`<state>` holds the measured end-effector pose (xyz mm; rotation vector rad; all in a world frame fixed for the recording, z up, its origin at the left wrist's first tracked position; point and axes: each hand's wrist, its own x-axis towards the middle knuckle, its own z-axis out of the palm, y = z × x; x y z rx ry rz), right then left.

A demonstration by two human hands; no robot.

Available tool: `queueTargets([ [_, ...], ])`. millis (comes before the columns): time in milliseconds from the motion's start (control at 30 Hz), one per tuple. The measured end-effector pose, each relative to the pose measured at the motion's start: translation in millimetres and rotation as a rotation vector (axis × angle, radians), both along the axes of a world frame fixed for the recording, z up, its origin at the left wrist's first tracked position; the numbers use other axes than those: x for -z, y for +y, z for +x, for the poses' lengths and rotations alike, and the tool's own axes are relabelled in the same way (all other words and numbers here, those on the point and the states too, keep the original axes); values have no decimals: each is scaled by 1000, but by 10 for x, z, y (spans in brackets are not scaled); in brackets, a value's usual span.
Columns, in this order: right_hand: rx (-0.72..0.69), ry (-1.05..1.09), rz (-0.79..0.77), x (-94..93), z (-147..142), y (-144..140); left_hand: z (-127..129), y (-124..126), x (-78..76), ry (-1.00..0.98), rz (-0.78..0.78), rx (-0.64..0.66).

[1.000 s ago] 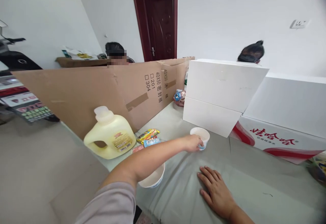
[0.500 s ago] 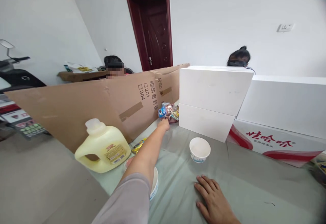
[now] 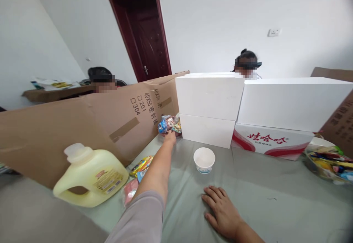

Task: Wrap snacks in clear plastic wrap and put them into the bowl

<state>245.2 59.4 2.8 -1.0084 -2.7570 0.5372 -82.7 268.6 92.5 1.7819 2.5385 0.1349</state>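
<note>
My left hand (image 3: 170, 137) is stretched far forward and touches a pile of small snack packets (image 3: 168, 124) in the corner between the cardboard sheet (image 3: 82, 125) and the stacked white boxes (image 3: 209, 108); I cannot see whether its fingers grip one. My right hand (image 3: 222, 210) lies flat, palm down, on the grey-green tablecloth (image 3: 261, 195). A small white paper cup (image 3: 204, 159) stands upright between the two hands, touched by neither.
A yellow detergent jug (image 3: 89, 175) stands at the left, with loose snack packets (image 3: 140, 165) beside it. A bowl of mixed snacks (image 3: 327, 160) sits at the right edge. A red-and-white printed carton (image 3: 271, 143) lies under a white box. Two other people sit behind the partitions.
My left hand let go of the paper cup and reached forward to the snack pile in the corner. My view swung right. The right hand stayed flat on the cloth.
</note>
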Motion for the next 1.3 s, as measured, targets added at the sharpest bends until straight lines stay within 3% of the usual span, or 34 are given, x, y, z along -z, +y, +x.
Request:
queueTargets([
  [200,12,13,-8,-36,-6,-13,5,-152,-49,-22,-126,-89],
  [367,33,15,-15,-14,-19,-28,-85,-582,-74,-36,-206,-92],
  [567,87,88,-44,-85,-59,-10,-16,-1147,-74,-22,-218,32],
  [700,394,90,-60,-355,-146,229,148,-1436,-40,-24,-188,106],
  [767,472,25,-53,-486,-190,406,251,-1541,-24,-28,-164,130],
  [933,489,-110,-5,-649,-191,741,462,-1717,9,-73,-91,192],
  [1133,582,-211,89,-769,148,840,580,-1949,25,-198,-21,349],
  [1300,672,-221,100,-832,337,768,327,-1939,-169,-314,101,360],
])
